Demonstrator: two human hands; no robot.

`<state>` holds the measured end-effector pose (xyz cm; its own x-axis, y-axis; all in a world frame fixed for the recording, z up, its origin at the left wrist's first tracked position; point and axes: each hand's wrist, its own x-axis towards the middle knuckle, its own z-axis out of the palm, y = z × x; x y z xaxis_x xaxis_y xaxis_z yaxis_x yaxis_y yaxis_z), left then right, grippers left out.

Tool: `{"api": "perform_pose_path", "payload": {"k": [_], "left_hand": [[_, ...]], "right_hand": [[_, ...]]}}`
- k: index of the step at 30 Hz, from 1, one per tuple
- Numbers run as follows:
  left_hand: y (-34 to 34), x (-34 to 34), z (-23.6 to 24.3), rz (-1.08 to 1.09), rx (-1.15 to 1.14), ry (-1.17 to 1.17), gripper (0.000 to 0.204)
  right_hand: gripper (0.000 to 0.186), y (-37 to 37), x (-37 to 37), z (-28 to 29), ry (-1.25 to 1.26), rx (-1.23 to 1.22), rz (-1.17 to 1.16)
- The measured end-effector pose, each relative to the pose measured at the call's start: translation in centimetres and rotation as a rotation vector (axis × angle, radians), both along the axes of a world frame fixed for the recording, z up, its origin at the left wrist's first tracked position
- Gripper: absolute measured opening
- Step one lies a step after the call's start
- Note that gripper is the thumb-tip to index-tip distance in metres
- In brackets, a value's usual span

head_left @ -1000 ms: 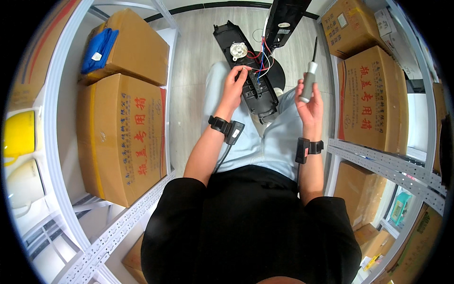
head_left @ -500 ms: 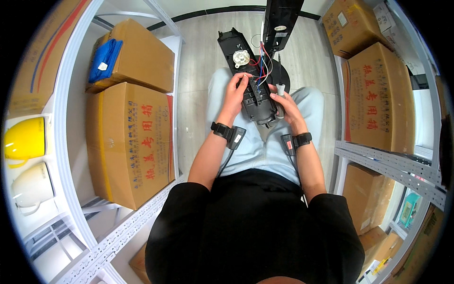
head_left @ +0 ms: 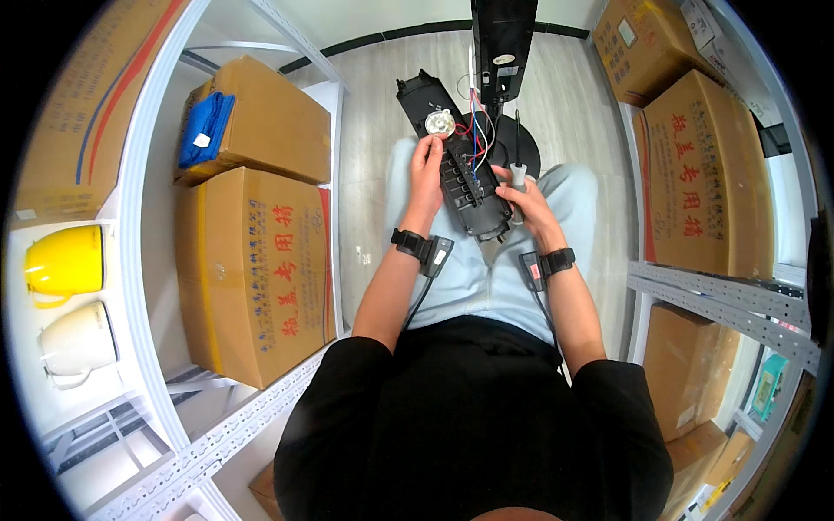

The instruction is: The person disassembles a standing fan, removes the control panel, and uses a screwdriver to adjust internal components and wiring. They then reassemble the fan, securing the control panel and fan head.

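Housing [head_left: 478,217], long and black, lies straight ahead of the person in the head view, over and between the knees, its long axis slanting from far left to near right. Both hands are close to it. The left hand [head_left: 424,178] is at its left side, fingertips drawn together just below a round white part [head_left: 440,123]; whether they pinch anything cannot be told. The right hand [head_left: 524,198] grips a grey-handled screwdriver [head_left: 519,184] beside the right edge, its dark shaft pointing away from the person; whether the fingers also touch the housing is unclear. Thin coloured wires [head_left: 476,143] tangle near the middle, their ends hard to trace. Beyond, an upright black panel [head_left: 504,52] is cut off by the top edge.
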<state>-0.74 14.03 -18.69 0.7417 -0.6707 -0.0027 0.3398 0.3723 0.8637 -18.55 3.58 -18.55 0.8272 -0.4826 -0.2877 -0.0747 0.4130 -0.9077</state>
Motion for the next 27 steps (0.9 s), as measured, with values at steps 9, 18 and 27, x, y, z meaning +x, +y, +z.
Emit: {"api": "perform_pose_path", "payload": {"k": [9,18,27], "left_hand": [[-2.3,8.1,0.9,0.03,0.436,-0.331,0.026],[-2.7,7.6,0.0,0.065,0.299,-0.295,0.069],[-0.9,3.7,0.6,-0.287,-0.059,0.571,0.05]], "right_hand": [[0.05,0.1,-0.4,0.3,-0.012,0.015,0.016],[0.049,-0.2,-0.5,-0.9,-0.041,0.007,-0.004],[0.049,0.5,-0.2,0.9,-0.074,0.114,-0.052]]}}
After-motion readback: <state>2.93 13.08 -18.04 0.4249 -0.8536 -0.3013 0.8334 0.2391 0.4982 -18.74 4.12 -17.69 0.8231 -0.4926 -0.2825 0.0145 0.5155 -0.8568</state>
